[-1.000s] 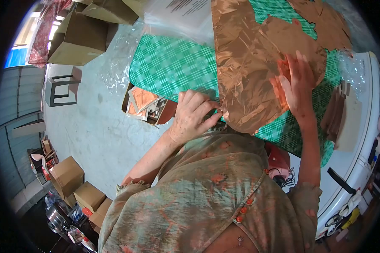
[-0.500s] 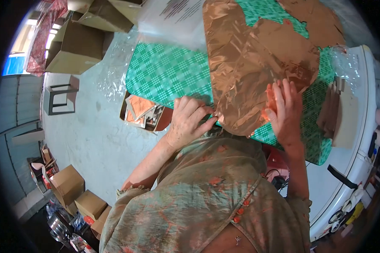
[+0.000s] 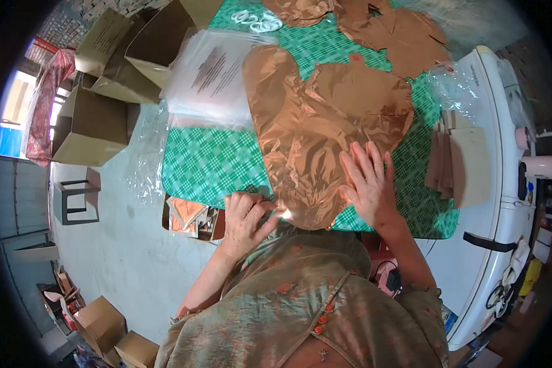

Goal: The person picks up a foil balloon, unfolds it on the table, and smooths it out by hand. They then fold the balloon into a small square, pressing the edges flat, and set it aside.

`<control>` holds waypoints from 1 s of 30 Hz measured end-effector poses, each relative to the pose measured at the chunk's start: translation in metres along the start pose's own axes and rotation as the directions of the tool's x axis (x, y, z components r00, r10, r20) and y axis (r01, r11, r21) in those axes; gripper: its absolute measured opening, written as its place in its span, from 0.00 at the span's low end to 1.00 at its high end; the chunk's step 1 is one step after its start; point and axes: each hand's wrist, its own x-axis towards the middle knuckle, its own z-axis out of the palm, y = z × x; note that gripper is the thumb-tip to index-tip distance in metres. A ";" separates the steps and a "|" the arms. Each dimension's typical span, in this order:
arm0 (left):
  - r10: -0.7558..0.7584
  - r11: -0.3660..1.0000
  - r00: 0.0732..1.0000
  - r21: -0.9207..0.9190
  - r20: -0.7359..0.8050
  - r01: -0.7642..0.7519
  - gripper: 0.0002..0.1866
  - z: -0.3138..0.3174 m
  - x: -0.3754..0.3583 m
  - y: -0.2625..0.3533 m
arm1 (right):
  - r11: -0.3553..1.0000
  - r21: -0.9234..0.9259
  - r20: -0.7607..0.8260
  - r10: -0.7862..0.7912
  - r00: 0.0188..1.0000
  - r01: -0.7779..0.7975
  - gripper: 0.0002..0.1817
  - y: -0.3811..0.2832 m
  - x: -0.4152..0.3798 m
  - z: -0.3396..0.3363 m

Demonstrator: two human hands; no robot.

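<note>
Foil point(image 3: 325, 132): copper-coloured, shiny, middle of the frame, lying on the counter point(image 3: 208, 162) with its rounded lower end at the near edge, right against the person's shirt point(image 3: 294, 288). Lower half heavily creased, upper right part flatter. A small tab sticks up at its top edge, with a reddish mark on it.

Left hand point(image 3: 244, 222): thumb and forefinger pinch the foil's lower left edge, other fingers curled in. Bright glint right at the pinch.

Right hand point(image 3: 369, 184): palm down, fingers extended and a little spread, laid on the foil's lower right side. Nothing gripped there that I can see.

Counter has a green plaid cover, visible left and right of the foil. Bags point(image 3: 205, 80), clear, stacked, printed, sit upper left of the foil, just beside it. White cord point(image 3: 257, 22) at top centre, loosely looped. More copper sheets point(image 3: 398, 40) at the top, ragged edges, one with a cutout.

Right side: card pieces point(image 3: 469, 162) lean together next to a crumpled clear wrap point(image 3: 457, 89), both by the white fridge point(image 3: 503, 236).

Left side: open carton point(image 3: 92, 132) upper left, dark stool point(image 3: 76, 205) below it on the floor point(image 3: 126, 257). A scrap box point(image 3: 165, 218) with orange and pale offcuts shows under the counter's left edge. Closed brown boxes point(image 3: 101, 322) at lower left.
</note>
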 end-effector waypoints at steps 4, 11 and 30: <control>-0.001 1.000 1.000 -0.008 0.004 0.001 0.15 0.002 -0.002 -0.001 | 1.000 0.011 0.015 0.007 1.000 -0.008 0.42 0.001 -0.001 0.002; -0.003 1.000 1.000 -0.015 0.029 0.003 0.16 0.001 -0.005 -0.004 | 1.000 0.006 0.031 0.021 0.999 -0.022 0.42 -0.002 0.000 0.002; 0.323 0.939 0.903 0.024 0.284 -0.343 0.34 0.034 0.165 -0.004 | 0.993 -0.103 -0.119 0.041 0.992 -0.053 0.38 0.027 0.026 -0.031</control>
